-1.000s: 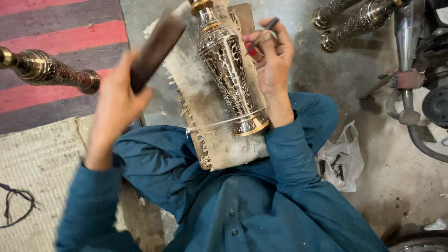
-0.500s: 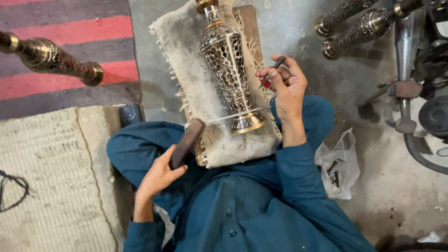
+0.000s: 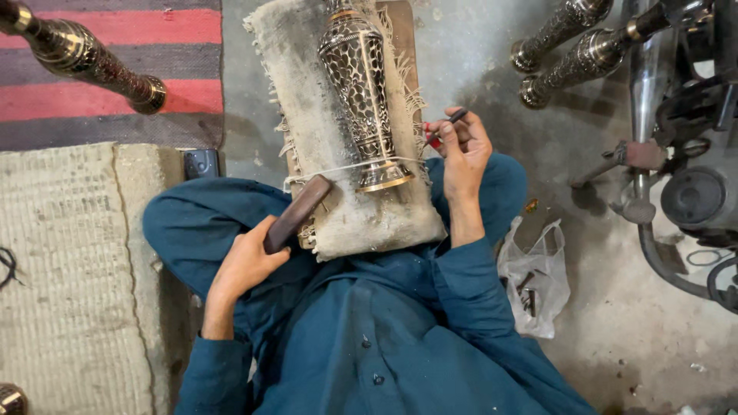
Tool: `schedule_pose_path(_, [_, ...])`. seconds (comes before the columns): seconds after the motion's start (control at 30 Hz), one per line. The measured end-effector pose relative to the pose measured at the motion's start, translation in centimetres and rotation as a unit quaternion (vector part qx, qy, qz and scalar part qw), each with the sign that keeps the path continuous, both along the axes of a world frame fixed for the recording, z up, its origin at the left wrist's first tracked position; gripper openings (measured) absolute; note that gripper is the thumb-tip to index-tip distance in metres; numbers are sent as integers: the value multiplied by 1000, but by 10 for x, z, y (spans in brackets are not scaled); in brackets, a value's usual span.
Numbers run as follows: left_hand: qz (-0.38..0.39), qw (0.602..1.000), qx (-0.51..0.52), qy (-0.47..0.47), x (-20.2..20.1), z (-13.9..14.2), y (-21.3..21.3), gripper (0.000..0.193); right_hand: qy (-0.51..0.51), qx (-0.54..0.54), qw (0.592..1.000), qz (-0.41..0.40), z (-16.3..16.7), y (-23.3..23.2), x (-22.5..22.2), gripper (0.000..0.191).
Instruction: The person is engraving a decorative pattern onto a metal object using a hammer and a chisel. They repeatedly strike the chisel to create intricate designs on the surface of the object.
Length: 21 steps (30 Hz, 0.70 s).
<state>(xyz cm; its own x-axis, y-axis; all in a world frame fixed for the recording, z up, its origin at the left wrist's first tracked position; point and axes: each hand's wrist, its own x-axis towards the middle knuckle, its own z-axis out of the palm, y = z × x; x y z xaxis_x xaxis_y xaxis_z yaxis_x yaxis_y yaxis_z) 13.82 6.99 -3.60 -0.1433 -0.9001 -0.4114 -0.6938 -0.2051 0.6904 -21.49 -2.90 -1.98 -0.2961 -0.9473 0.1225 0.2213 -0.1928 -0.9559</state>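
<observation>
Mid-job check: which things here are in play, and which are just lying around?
In use:
left hand gripping dark wooden block
right hand holding thin tool
engraved metal vase on cloth pad

Lying about:
other metal pieces
plastic bag
phone

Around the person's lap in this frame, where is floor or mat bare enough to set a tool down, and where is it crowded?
Bare: the pale woven mat beside the left hand, and concrete floor between the padded board and the two metal stems. Crowded: the plastic bag and machine parts on the right, and the board under the engraved vase.
</observation>
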Motion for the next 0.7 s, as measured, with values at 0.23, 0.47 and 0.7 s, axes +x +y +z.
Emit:
schedule_pose_path(0.23, [139, 980, -137, -27, 26, 33, 37, 44, 21, 18, 999, 22, 5, -17, -39, 27])
schedule_pose_path(0.47, [312, 932, -173, -63, 53, 62, 67, 33, 40, 0, 999, 27, -7, -32, -32, 16])
schedule_pose_path(0.7, [294, 903, -301, -91, 29, 54, 89, 30, 50, -17, 998, 43, -12, -30, -26, 21])
